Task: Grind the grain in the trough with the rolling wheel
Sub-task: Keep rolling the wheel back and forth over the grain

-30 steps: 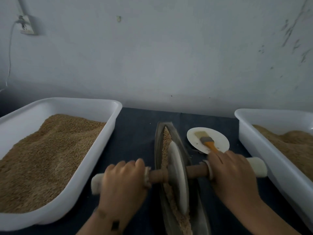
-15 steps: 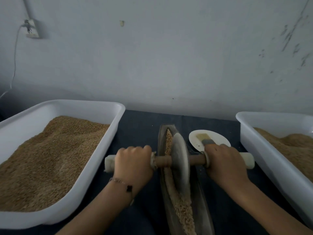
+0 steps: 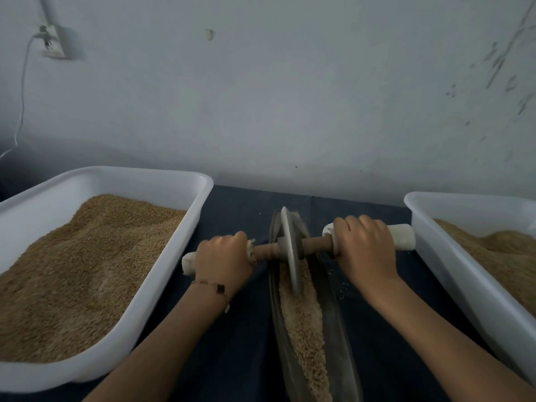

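Note:
A narrow boat-shaped metal trough lies lengthwise on the dark cloth, with tan grain along its groove. The grey rolling wheel stands on edge in the trough's far end. A wooden axle with white end grips passes through it. My left hand grips the left handle. My right hand grips the right handle, which sits slightly farther away than the left one. The grain under the wheel is hidden.
A large white tub heaped with grain stands to the left of the trough. Another white tub with grain stands at the right edge. A pale wall rises close behind the table, with a socket and cable at upper left.
Both hands have pushed the wheel away from me along the trough to its far end. The white plate with the brush is now hidden behind my right hand.

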